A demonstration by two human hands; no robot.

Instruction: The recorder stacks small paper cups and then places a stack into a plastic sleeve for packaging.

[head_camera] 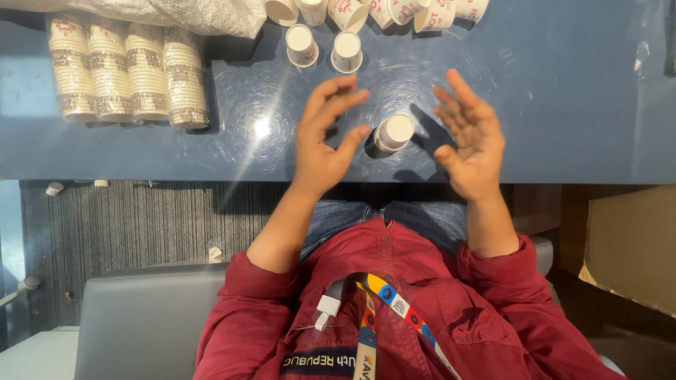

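the person's left hand (325, 137) hovers open in the middle of the frame, fingers loosely curled, gripping nothing; the right hand (470, 137) hangs open just right of centre, fingers spread, also empty; between them, touching neither, a small white paper cup (393, 133) stands upside down on the glossy blue table (563, 105); two more upturned white cups (324, 48) sit near the top centre; four sleeves of stacked printed paper cups (127, 70) lie side by side at the upper left, beside a clear plastic bag (176, 13) along the top edge.
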